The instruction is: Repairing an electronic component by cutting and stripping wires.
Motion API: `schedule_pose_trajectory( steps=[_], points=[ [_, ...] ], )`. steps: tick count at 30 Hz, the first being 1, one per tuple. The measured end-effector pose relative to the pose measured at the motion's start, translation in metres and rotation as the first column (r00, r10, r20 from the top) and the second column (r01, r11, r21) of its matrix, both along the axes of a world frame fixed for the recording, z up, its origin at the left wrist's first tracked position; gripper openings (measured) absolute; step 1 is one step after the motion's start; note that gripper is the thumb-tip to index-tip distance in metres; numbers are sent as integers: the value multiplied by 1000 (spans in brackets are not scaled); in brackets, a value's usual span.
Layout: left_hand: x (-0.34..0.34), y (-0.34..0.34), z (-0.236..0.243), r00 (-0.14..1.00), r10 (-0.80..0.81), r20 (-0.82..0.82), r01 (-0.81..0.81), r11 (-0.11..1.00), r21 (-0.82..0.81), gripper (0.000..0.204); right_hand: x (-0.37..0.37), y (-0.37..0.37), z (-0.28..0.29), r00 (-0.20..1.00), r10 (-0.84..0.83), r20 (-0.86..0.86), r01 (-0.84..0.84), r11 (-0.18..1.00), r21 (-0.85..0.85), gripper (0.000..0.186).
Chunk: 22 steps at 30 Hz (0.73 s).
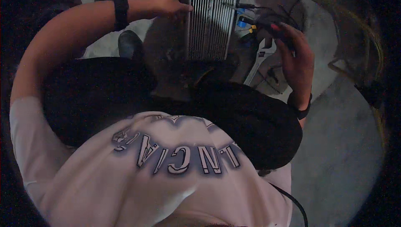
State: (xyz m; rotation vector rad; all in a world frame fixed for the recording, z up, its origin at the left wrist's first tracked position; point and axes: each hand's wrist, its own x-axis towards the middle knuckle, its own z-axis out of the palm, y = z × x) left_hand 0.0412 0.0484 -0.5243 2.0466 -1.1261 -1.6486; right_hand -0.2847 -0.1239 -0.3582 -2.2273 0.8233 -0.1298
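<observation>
A long silvery finned metal block point(209, 22), like a heat sink, stands between my legs, its grooves running lengthwise. My left hand point(169, 3) grips its left edge, with a finger or thumb pressed against the side. On the other side, my right hand point(297, 54) is closed around the dark, red-marked handle of what looks like a screwdriver point(273, 27). Its thin shaft points left toward the fins; whether the tip touches them I cannot tell. Just left of that hand an adjustable wrench point(260, 58) lies on the floor, jaw end away from me.
Small blue point(242, 21) and yellow point(252, 29) pieces sit right of the block among dark tools and cables. Yellowish wires point(367, 26) loop across the floor at far right. A dark shoe point(128, 43) shows at left. The surroundings are dim.
</observation>
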Motion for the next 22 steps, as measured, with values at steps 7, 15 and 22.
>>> schedule_pose_trajectory(
  steps=[7, 15, 22],
  points=[
    [1, -2, 9, 994, -102, 38, 99, 992, 77, 39, 23, 12, 1, 993, 113, 26, -114, 993, 16, 28],
    [-9, 11, 6, 998, -63, 29, 61, 996, 67, 32, 20, 32, -19, 982, 186, -36, -188, 980, -68, 35],
    [-6, 11, 0, 992, -116, 59, 113, 993, 43, 38, 22, 36, -20, 984, 174, -36, -175, 984, -31, 33]
  ],
)
